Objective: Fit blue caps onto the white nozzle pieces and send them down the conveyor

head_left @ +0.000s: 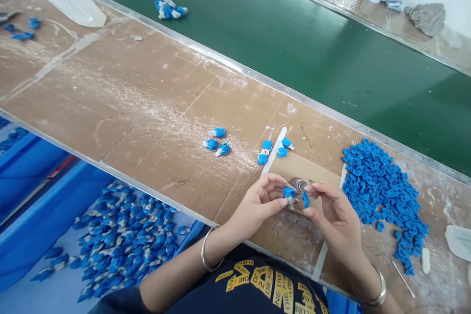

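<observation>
My left hand (265, 199) pinches a small blue-and-white figure piece (289, 194) between thumb and fingers. Just to its right, a small loose blue part (305, 199) is held by the thumb and fingertips of my right hand (333, 211). The two pieces are close together but apart. Behind them stands a small round jar (299, 185), partly hidden by my fingers. A brown cardboard sheet (312, 168) lies under this spot. Beyond my left hand, several blue-and-white pieces (282, 151) sit on both sides of a white strip (274, 151).
A heap of loose blue parts (382, 186) lies to the right, near a cotton swab (403, 279). Three blue-and-white pieces (218, 145) rest mid-table. Below left, a blue bin (33, 250) holds many more. A green conveyor belt (257, 29) runs behind, carrying a cluster of pieces (169, 8).
</observation>
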`<move>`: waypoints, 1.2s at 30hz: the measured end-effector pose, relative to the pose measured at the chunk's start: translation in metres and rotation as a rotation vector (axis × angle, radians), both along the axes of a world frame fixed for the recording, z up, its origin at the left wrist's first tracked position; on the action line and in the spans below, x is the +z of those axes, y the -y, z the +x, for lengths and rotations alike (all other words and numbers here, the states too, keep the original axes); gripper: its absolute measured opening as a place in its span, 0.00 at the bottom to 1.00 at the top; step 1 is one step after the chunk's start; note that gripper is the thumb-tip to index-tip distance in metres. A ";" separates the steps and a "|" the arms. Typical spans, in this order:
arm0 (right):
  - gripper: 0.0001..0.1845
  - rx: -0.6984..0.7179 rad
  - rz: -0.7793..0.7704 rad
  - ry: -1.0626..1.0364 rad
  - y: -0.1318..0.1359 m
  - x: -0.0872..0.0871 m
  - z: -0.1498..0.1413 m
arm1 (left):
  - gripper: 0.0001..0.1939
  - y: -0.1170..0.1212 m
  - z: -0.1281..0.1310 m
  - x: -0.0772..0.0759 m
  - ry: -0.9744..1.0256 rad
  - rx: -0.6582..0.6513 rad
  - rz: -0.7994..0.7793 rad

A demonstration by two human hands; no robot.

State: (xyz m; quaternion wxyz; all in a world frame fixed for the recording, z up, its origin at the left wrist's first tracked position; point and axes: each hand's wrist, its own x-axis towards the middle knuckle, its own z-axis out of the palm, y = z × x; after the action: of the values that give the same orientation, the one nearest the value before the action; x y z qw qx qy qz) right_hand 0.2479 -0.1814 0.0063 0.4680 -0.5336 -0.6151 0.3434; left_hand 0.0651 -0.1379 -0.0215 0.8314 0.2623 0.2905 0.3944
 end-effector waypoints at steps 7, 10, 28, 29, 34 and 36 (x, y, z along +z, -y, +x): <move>0.18 -0.060 -0.108 -0.238 0.010 -0.008 -0.015 | 0.14 0.003 0.001 0.004 0.083 -0.028 0.012; 0.14 -0.057 -0.060 -0.111 0.007 -0.008 -0.015 | 0.13 0.003 0.000 0.005 -0.005 -0.030 0.012; 0.13 -0.094 0.197 0.603 -0.011 -0.004 0.031 | 0.07 -0.015 -0.041 0.002 -0.850 0.103 0.730; 0.11 -0.197 0.193 0.700 -0.022 -0.007 0.048 | 0.09 -0.022 -0.047 -0.001 -1.041 0.165 0.864; 0.13 -0.239 0.032 0.966 -0.061 -0.024 0.105 | 0.13 -0.045 -0.063 -0.015 -1.619 0.320 1.207; 0.14 -0.205 0.001 0.955 -0.067 -0.027 0.110 | 0.14 -0.048 -0.061 -0.017 -1.640 0.313 1.260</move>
State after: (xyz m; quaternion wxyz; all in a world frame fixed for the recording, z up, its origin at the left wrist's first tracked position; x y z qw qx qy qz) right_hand 0.3580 -0.1148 -0.0206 0.1651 -0.6892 -0.7054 0.0122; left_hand 0.0043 -0.0901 -0.0383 0.0318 0.7948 0.5382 0.2787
